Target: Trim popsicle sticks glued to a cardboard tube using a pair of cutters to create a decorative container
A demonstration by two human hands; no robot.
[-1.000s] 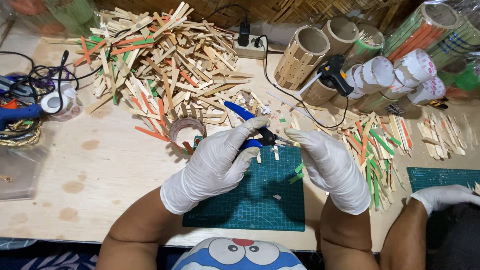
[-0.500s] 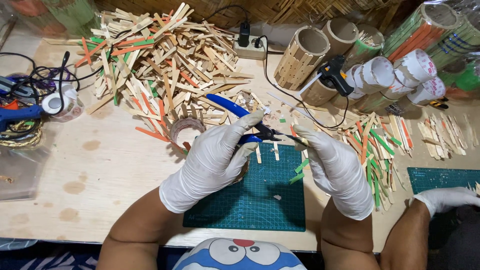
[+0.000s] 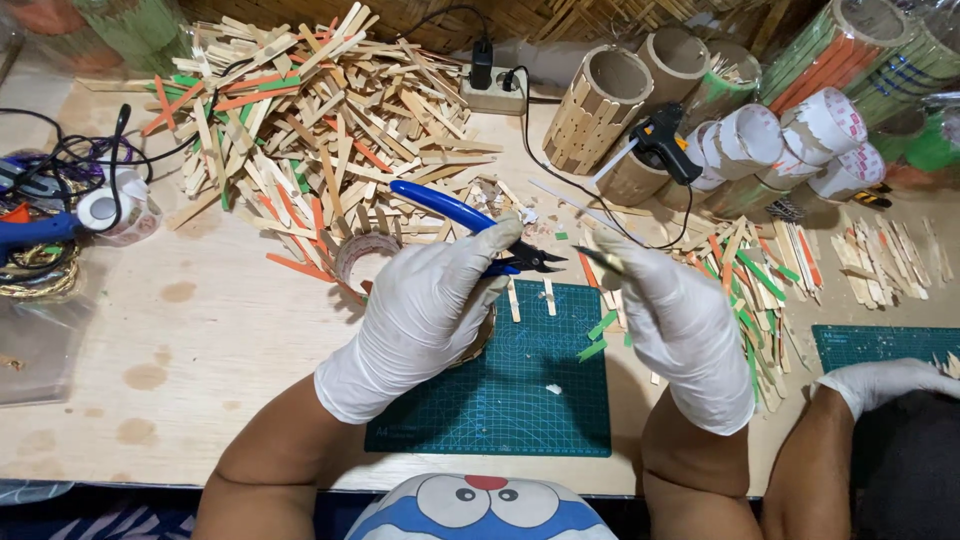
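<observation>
The gloved left hand (image 3: 425,320) grips blue-handled metal cutting pliers (image 3: 470,225) over the green cutting mat (image 3: 520,400) on the desk (image 3: 180,340). The gloved right hand (image 3: 680,330), at 3 o'clock of the pliers, pinches one thin wooden stick (image 3: 600,260). Three white-wrapped paper rolls (image 3: 800,140) lie at 2 o'clock.

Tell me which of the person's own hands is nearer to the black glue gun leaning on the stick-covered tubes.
Right. The right hand is just below and slightly left of the glue gun. The left hand, holding blue-handled cutters, sits much farther left.
</observation>
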